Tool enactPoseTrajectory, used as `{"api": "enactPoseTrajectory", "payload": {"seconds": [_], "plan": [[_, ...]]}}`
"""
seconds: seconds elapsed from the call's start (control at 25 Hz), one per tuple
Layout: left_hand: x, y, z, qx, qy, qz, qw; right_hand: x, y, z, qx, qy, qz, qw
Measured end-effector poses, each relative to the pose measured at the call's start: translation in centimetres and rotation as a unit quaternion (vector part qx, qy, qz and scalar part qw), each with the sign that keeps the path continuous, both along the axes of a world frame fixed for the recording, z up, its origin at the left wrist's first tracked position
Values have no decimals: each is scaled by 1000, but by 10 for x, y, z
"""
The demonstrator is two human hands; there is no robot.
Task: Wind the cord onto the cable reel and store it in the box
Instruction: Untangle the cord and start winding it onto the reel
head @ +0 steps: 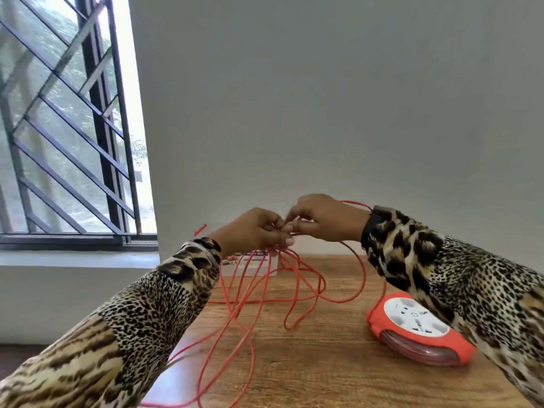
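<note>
A long orange cord (253, 293) hangs in loose tangled loops from both hands down onto the wooden table (323, 363). My left hand (253, 231) and my right hand (323, 219) are raised above the table, fingertips touching, both pinching strands of the cord. The orange cable reel (418, 328) with a white socket face lies flat on the table at the right, partly under my right sleeve. A white box (250, 265) with printed lettering stands at the table's back edge, mostly hidden behind my left hand and the cord.
A grey wall rises right behind the table. A barred window (64, 128) with a sill is at the left. The table's left edge runs beneath my left forearm, and cord loops trail off the front edge.
</note>
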State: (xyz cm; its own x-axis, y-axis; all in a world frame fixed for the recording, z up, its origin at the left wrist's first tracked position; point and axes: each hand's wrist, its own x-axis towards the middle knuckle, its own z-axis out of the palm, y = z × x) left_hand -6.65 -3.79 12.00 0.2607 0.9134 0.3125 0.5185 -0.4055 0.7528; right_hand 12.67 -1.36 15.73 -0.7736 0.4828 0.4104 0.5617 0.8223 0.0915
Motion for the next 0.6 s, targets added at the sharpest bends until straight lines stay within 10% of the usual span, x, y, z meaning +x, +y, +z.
{"api": "enactPoseTrajectory", "payload": {"seconds": [0.2, 0.4, 0.6], "plan": [[-40, 2, -19, -17, 50, 172, 984, 23, 7, 13, -21, 134, -11, 991], [-75, -7, -28, -117, 366, 405, 830, 48, 25, 27, -86, 316, -74, 942], [-5, -6, -6, 166, 112, 253, 947, 37, 27, 26, -98, 336, -57, 935]]}}
